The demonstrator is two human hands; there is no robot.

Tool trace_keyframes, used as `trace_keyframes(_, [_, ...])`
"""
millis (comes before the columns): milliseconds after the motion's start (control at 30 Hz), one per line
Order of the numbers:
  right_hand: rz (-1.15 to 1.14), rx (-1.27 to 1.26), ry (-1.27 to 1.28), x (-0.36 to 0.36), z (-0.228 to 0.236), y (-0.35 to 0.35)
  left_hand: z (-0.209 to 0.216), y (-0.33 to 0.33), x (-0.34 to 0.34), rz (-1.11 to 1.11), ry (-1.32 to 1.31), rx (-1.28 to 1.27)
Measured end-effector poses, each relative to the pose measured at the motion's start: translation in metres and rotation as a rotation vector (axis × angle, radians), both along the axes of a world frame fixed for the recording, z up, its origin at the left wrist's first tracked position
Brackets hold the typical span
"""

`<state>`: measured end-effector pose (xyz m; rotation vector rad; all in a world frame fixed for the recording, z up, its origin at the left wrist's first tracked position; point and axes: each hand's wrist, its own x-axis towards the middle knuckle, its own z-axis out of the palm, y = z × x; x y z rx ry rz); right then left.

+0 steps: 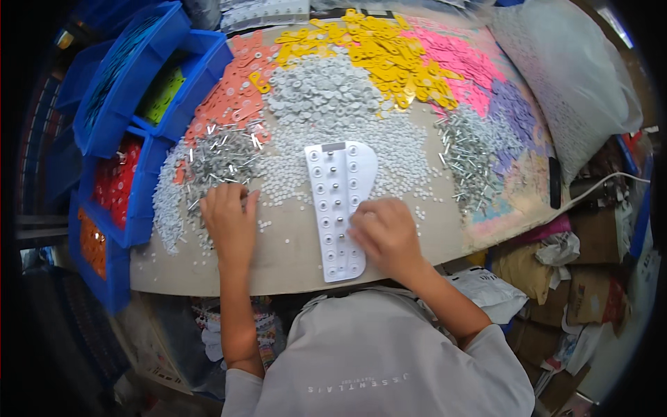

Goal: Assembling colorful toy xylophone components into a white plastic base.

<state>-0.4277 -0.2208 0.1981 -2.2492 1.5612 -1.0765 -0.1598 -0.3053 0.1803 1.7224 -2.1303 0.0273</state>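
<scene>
Head view: shows a white board (367, 165) with a rounded right side, lying lengthwise on the table (278, 254), between the two hands and closer to the right one. Carries three rows of small round pieces, with shiny metal bits (338, 203) in the middle row. Has the right hand (388, 233) at the lower right edge of this board, with fingers bent and bunched over the edge; cannot tell from here if pinching some small part. Has the left hand (231, 215) well apart from the board, with curled fingertips at the lower border of a heap of metal pins (222, 156); cannot tell either if holding any pin. Beyond the board, shows many white beads (292, 163), then a pile of white caps (319, 90), and farther, yellow pieces (389, 55) beside pink pieces (462, 62). At the left, shows blue bins (198, 85) along the table.
</scene>
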Motion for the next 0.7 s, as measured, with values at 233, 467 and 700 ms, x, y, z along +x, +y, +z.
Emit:
trace_keyframes(233, [-0.572, 0.055, 0.294, -0.094, 0.000, -0.027, 0.004, 0.001, -0.006, -0.010, -0.020, -0.003])
trace_keyframes(467, [-0.647, 0.128, 0.524, -0.121, -0.016, -0.028, 0.042, 0.033, -0.046, -0.399, 0.622, 0.201])
trace_keyframes(700, [-0.454, 0.176, -0.118, -0.071, 0.005, -0.011, 0.022, 0.052, -0.062, -0.630, 0.725, 0.403])
